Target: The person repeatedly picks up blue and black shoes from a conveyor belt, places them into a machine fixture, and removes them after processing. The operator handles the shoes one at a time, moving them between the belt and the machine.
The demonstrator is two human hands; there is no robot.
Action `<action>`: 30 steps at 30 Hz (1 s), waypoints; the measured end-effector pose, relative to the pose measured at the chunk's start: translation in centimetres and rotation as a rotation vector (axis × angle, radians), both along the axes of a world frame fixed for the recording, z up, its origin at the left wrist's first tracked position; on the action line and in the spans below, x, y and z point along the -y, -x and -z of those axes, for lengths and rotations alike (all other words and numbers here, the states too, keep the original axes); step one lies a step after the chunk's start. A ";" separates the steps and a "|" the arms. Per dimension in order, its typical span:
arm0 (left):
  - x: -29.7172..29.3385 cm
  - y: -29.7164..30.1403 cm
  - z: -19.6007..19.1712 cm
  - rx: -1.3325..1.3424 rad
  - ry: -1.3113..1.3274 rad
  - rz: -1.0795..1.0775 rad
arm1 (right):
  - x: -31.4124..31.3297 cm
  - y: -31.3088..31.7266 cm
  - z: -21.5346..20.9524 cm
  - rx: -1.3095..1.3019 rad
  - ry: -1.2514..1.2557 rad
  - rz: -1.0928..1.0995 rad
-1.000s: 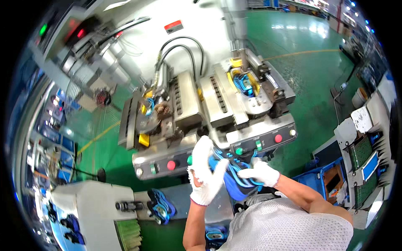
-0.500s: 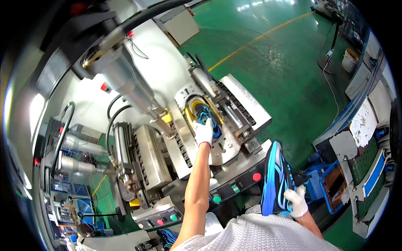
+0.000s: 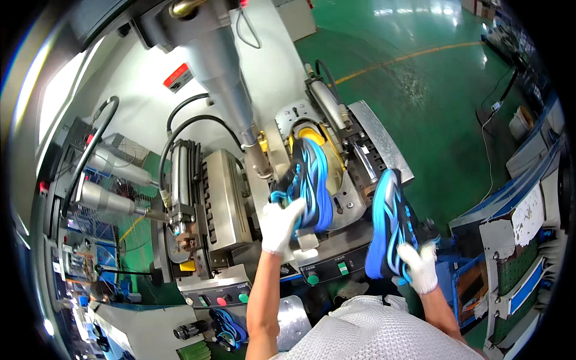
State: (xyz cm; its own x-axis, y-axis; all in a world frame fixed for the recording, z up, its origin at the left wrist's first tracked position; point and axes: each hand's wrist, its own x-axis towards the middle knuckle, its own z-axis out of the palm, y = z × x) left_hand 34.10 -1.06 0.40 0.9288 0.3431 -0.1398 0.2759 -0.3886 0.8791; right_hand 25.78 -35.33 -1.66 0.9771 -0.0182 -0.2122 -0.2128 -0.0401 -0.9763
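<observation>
My left hand (image 3: 280,223), in a white glove, grips a black shoe with a blue streaked sole (image 3: 308,177), holding it over the right-hand pressing station (image 3: 336,180) of the metal machine. Behind the shoe a yellow form (image 3: 312,133) shows in the station. My right hand (image 3: 417,267), also gloved, holds a second shoe with a blue sole (image 3: 389,222) upright, sole toward me, to the right of the station and off the machine.
The left station (image 3: 222,198) has ribbed metal blocks, black hoses and cylinders. Control panels with red and green buttons (image 3: 231,299) and a green button (image 3: 312,279) line the machine's front. More blue shoes (image 3: 225,327) lie low in front. Green floor to the right, racks at far right.
My left hand has pulled back from the right station with a shoe in it. My right hand has raised its shoe higher. The view has moved closer to the machine.
</observation>
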 end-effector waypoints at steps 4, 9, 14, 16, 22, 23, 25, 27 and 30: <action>-1.8 13.6 -2.1 -0.002 0.303 0.104 | -7.6 -11.9 -3.4 -0.123 -0.341 -0.292; -3.6 28.7 1.9 -0.300 0.216 0.037 | -20.8 -28.1 2.9 0.106 0.636 -0.421; -2.3 46.2 12.1 -0.698 -0.200 -0.246 | -26.1 -33.1 13.8 0.415 1.090 -0.400; -0.5 47.8 14.8 -0.789 -0.161 -0.676 | -26.1 -33.0 13.0 0.484 1.101 -0.371; 1.3 50.3 30.2 -0.443 -0.052 -1.186 | -26.6 -33.0 10.2 0.287 1.099 -0.578; 1.7 51.0 34.6 -0.321 -0.021 -1.260 | -25.2 -33.4 11.6 0.291 0.859 -0.547; 3.2 52.7 38.4 -0.209 0.005 -1.410 | -26.3 -30.3 10.9 0.231 0.975 -0.621; 2.6 49.6 33.9 -0.307 0.045 -1.438 | -25.1 -18.6 5.6 0.554 0.825 -0.511; 2.0 47.7 30.4 -0.316 0.119 -1.422 | -23.2 -2.3 4.7 0.985 0.668 -0.582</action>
State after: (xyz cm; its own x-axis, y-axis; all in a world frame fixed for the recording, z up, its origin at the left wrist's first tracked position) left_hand -13.65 -3.04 -30.03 -0.2506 0.8980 -0.3617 0.5410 0.4397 0.7169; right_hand 28.05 -12.18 -6.38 0.6170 0.6298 0.4719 0.7806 -0.4136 -0.4686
